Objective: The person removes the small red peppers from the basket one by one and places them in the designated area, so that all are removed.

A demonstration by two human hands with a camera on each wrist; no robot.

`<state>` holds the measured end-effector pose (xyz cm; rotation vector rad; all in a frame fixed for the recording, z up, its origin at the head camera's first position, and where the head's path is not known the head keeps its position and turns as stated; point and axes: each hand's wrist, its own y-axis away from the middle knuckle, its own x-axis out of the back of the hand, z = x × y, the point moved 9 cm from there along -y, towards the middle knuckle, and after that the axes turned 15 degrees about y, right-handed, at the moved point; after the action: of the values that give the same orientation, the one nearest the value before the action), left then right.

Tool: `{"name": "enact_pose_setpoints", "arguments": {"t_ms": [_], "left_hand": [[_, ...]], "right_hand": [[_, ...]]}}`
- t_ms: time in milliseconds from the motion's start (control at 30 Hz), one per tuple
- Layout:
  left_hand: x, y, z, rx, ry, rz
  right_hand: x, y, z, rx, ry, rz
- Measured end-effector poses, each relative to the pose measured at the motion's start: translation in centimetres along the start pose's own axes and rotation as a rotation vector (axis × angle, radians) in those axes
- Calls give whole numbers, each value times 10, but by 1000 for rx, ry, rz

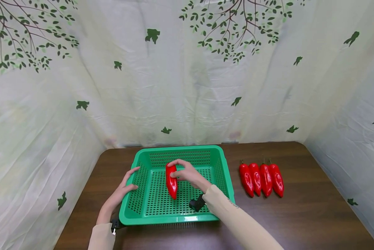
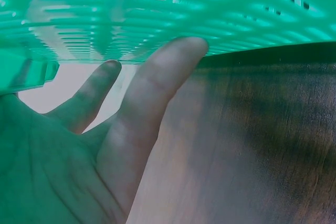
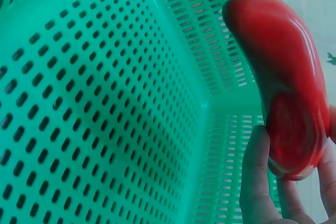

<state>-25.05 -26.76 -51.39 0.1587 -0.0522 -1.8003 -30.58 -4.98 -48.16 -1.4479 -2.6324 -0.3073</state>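
A glossy red chili pepper (image 1: 172,182) is pinched by its upper end between the thumb and fingers of my right hand (image 1: 188,173), over the inside of a green plastic basket (image 1: 182,219). In the right wrist view the pepper (image 3: 286,77) points away from the fingertips, above the slotted basket floor (image 3: 105,108). Against the basket's left side rests my left hand (image 1: 120,192), its thumb and fingers spread and fairly straight. The left wrist view shows the left thumb (image 2: 157,87) up at the basket's slotted wall.
Several red peppers (image 1: 266,180) lie side by side on the brown wooden table (image 1: 315,208), right of the basket. A pale curtain (image 1: 180,86) printed with leaves and branches hangs behind the table and on both sides.
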Motion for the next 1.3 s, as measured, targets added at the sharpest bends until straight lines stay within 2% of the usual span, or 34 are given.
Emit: {"name": "enact_pose_setpoints", "arguments": {"t_ms": [633, 1100, 1300], "left_hand": [[1, -2, 1, -17, -16, -6], [-1, 0, 4, -34, -28, -11], [-2, 0, 5, -30, -29, -20]], "right_hand": [[32, 11, -7, 34, 5, 35], [51, 25, -16, 89, 16, 46], [61, 28, -13, 34, 11, 66]]}}
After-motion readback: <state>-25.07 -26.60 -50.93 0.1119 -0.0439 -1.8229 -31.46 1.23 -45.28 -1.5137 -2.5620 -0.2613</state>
